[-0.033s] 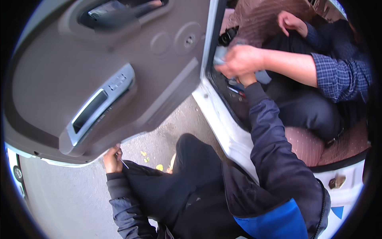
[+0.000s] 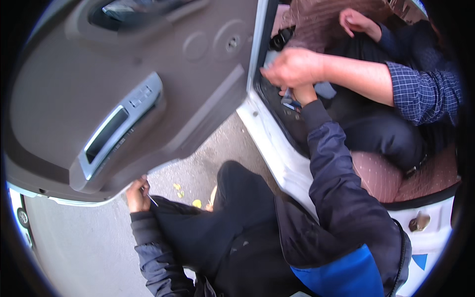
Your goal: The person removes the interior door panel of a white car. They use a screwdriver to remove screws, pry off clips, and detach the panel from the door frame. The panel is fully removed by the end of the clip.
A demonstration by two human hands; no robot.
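My left hand (image 2: 139, 194) is closed on a thin pale rod (image 2: 153, 200), just below the bottom edge of the brown car door panel (image 2: 59, 114). My right hand (image 2: 302, 93) reaches into the doorway, fingers curled at a small grey-and-blue object (image 2: 289, 102), partly hidden behind another person's hand (image 2: 292, 67). That hand is blurred; what it holds is unclear. A grey cloth-like piece (image 2: 325, 90) lies beside my right hand.
A person (image 2: 415, 94) in a checked shirt sits inside on a quilted maroon seat (image 2: 401, 180), their other hand (image 2: 356, 22) raised. The white door sill (image 2: 267, 153) runs between my knee and the footwell. A white vehicle (image 2: 20, 218) stands at far left on the pavement.
The other person's nearer hand has moved slightly up and left. More of the small object at my right fingers shows. The whole view has shifted a little.
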